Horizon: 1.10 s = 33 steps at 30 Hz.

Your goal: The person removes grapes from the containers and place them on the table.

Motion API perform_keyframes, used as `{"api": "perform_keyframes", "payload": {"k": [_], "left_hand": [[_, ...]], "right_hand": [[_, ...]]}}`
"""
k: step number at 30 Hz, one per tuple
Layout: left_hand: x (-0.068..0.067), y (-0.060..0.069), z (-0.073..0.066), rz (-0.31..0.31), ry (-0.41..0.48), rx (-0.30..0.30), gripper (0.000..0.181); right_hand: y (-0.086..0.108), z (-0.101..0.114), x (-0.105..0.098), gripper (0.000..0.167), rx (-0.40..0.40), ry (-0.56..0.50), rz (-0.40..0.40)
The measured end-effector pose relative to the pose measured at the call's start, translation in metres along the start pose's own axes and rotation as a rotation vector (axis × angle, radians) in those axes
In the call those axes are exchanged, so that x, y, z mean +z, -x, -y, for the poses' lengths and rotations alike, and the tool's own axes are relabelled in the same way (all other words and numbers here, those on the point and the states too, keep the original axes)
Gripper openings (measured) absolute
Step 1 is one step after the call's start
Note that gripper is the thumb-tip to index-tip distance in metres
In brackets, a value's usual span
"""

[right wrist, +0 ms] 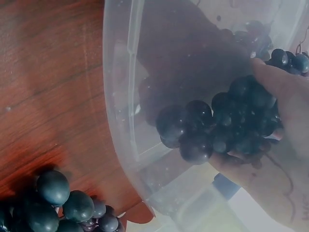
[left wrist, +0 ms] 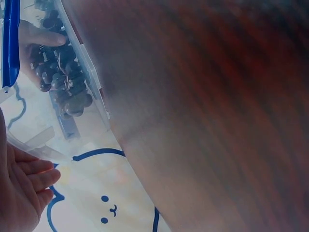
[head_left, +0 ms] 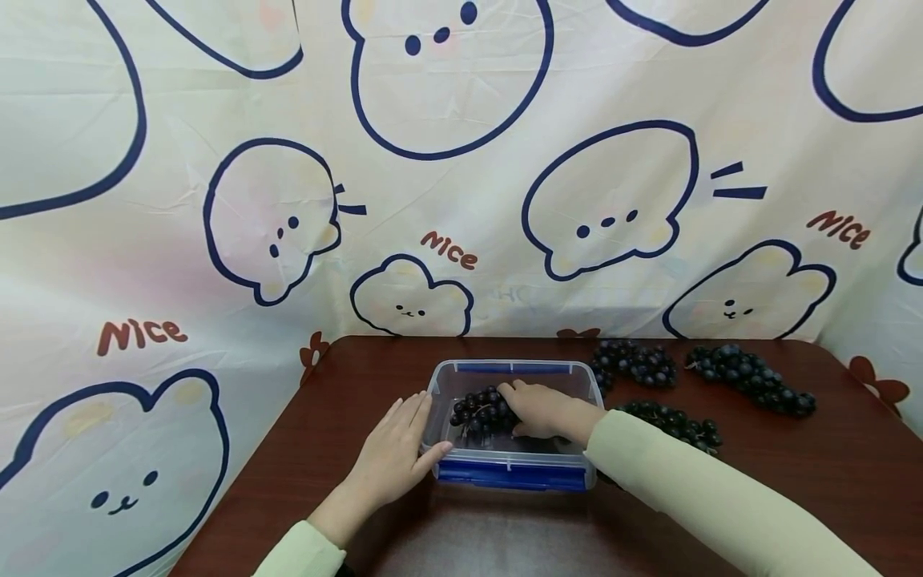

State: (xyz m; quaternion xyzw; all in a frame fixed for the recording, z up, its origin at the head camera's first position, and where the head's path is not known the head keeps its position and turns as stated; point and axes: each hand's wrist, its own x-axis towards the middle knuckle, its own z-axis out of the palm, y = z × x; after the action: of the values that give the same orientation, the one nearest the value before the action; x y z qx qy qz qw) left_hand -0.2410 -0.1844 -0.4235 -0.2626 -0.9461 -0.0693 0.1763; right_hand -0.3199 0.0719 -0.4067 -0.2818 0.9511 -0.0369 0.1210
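Note:
A clear plastic box (head_left: 505, 457) with blue clips stands on the table. Inside it lies a bunch of dark grapes (head_left: 479, 413), which also shows through the clear wall in the left wrist view. My right hand (head_left: 541, 409) reaches into the box over its right rim and grips the grapes; in the right wrist view, thumb and fingers lie around the dark grapes (right wrist: 244, 113). With fingers extended, my left hand (head_left: 392, 449) rests against the box's left side. The left wrist view shows that hand's fingers (left wrist: 41, 179) beside the box wall.
To the right of the box, a bunch of grapes (head_left: 674, 425) lies close to my right sleeve. Two more bunches, one near the box's back corner (head_left: 638, 362) and one farther right (head_left: 753, 381), lie toward the back. A printed cloth (head_left: 447, 200) hangs behind the brown table (head_left: 779, 473).

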Motion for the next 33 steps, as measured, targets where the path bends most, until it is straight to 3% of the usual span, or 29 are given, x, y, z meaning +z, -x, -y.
{"api": "perform_keyframes", "payload": {"k": [13,33], "left_hand": [[-0.0005,0.0002,-0.0003,-0.009,0.0,0.001,0.076],[0.0013,0.0005,0.0007,-0.014,0.007,0.004,0.075]], "right_hand": [[-0.0013,0.001,0.0002,0.063,0.025,0.003,0.007],[0.0002,0.0036,-0.0055,0.045,-0.135,0.261,-0.207]]}}
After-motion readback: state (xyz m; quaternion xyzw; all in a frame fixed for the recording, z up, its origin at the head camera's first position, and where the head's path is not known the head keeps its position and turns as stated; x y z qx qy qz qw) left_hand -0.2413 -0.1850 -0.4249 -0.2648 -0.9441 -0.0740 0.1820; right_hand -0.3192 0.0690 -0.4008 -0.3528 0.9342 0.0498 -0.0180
